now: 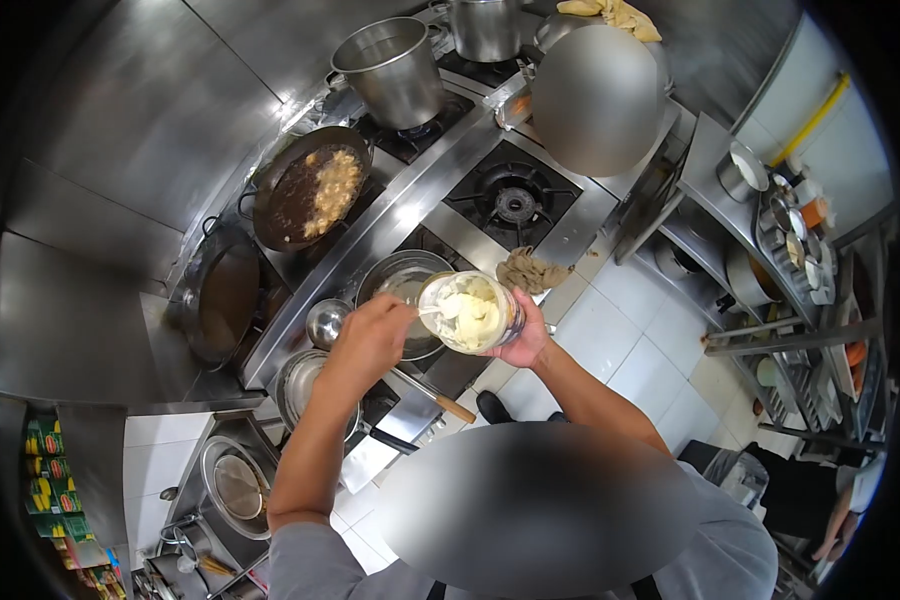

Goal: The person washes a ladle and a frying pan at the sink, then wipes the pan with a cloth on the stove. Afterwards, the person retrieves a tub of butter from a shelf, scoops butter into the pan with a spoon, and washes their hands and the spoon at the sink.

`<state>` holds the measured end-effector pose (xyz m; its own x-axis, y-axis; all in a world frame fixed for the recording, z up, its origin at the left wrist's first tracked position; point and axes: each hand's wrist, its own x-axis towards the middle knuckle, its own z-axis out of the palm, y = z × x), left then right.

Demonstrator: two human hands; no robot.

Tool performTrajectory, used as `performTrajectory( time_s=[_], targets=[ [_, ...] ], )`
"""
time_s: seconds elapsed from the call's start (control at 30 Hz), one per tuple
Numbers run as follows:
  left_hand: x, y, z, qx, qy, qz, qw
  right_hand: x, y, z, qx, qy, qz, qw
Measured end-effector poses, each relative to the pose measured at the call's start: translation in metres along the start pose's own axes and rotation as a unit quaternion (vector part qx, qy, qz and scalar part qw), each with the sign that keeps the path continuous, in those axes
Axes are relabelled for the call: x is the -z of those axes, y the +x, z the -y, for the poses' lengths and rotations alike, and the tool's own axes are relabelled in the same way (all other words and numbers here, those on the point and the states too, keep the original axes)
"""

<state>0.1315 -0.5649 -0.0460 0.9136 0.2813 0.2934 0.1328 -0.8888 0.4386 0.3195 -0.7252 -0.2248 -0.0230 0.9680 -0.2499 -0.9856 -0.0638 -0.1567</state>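
Note:
My right hand (523,335) is wrapped round a clear jar (505,318) and tilts its open mouth up. Inside the jar is a pale yellow, creamy substance (475,317). With closed fingers, my left hand (378,335) holds a white utensil (432,311) whose tip reaches into the jar. Beneath the jar, partly hidden, is a metal pan (395,277) on the stove. A crumpled brown cloth (532,271) lies just beyond the jar.
A wok (300,195) of dark oil with frying pieces stands at the upper left, beside another wok (222,295) and a tall pot (390,80). Shelves (710,215) with pots line the right. Another person's arm (838,520) shows at the lower right.

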Motion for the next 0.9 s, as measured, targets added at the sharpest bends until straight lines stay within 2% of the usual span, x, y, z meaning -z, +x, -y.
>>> performTrajectory(
  time_s=[0.07, 0.13, 0.17, 0.23, 0.37, 0.43, 0.67, 0.73, 0.9],
  targets=[
    [-0.004, 0.002, -0.005, 0.008, 0.021, 0.022, 0.999, -0.001, 0.0, -0.001, -0.002, 0.0, -0.016, 1.0],
    [-0.013, 0.003, -0.013, 0.073, 0.026, 0.004, 0.997, -0.001, -0.001, -0.003, -0.01, -0.013, -0.005, 1.0],
    [-0.018, 0.002, -0.012, 0.073, 0.026, 0.004, 0.997, 0.0, -0.001, -0.004, -0.01, -0.013, -0.006, 1.0],
    [-0.032, -0.001, -0.003, 0.15, 0.021, 0.098, 0.984, 0.001, -0.002, -0.006, -0.004, -0.036, -0.01, 0.999],
    [-0.047, -0.002, -0.002, 0.185, -0.032, 0.088, 0.978, 0.006, -0.004, -0.009, 0.0, -0.053, -0.017, 0.998],
    [-0.052, -0.003, -0.009, 0.222, -0.116, 0.074, 0.965, 0.006, -0.005, -0.009, 0.005, -0.064, -0.023, 0.998],
    [-0.058, -0.007, -0.002, 0.252, -0.169, 0.072, 0.95, 0.015, -0.003, -0.011, 0.01, -0.059, -0.051, 0.997],
    [-0.052, -0.008, 0.009, 0.325, -0.277, 0.072, 0.902, 0.016, -0.003, -0.011, 0.003, -0.039, -0.049, 0.998],
    [-0.041, -0.01, 0.038, 0.35, -0.416, 0.013, 0.84, 0.028, 0.002, -0.015, 0.008, -0.01, -0.046, 0.999]
  ],
)
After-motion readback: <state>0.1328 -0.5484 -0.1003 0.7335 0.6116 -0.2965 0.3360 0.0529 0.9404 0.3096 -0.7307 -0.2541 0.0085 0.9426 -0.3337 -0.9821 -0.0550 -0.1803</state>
